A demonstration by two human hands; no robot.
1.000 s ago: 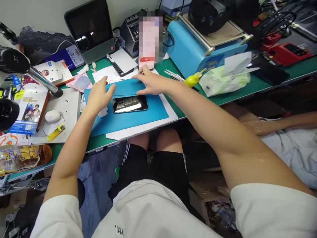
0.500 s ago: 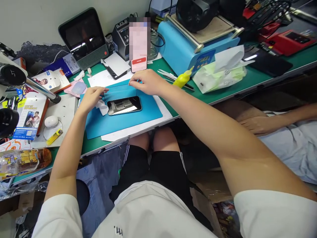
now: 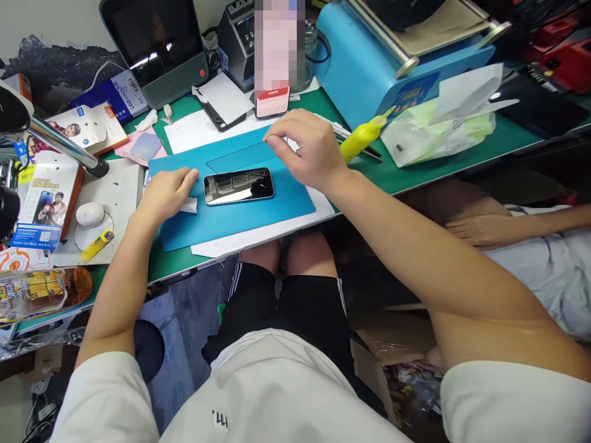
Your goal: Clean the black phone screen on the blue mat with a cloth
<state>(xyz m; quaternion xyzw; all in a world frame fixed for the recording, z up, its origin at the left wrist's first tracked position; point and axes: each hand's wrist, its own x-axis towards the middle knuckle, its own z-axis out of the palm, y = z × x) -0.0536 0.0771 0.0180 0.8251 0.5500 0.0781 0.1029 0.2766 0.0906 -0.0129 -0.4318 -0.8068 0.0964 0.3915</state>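
Observation:
My right hand (image 3: 307, 144) pinches one end of a clear phone screen protector (image 3: 237, 157) with a thin dark outline. The sheet is held tilted above the far side of the blue mat (image 3: 242, 223). Beneath and in front of it lies a phone (image 3: 239, 186), its glossy black screen facing up and catching reflections. My left hand (image 3: 168, 192) rests low at the mat's left side, thumb stretched out and the other fingers partly hidden; it is apart from the protector. A small white wipe or paper piece (image 3: 189, 205) shows beside this hand, partly covered by it.
Behind the mat, another phone (image 3: 272, 103) stands upright beside a black frame with white paper (image 3: 226, 101). Rightward are a yellow bottle (image 3: 364, 136), a tissue pack (image 3: 438, 138) and a blue machine (image 3: 364, 67). Boxes (image 3: 48, 206) and a lamp stand (image 3: 69, 147) occupy the left. Another person's hand (image 3: 478, 231) is at right.
Both hands came to the protector's ends, then my left hand let go and moved down and left. My right hand has raised its end of the sheet toward the right.

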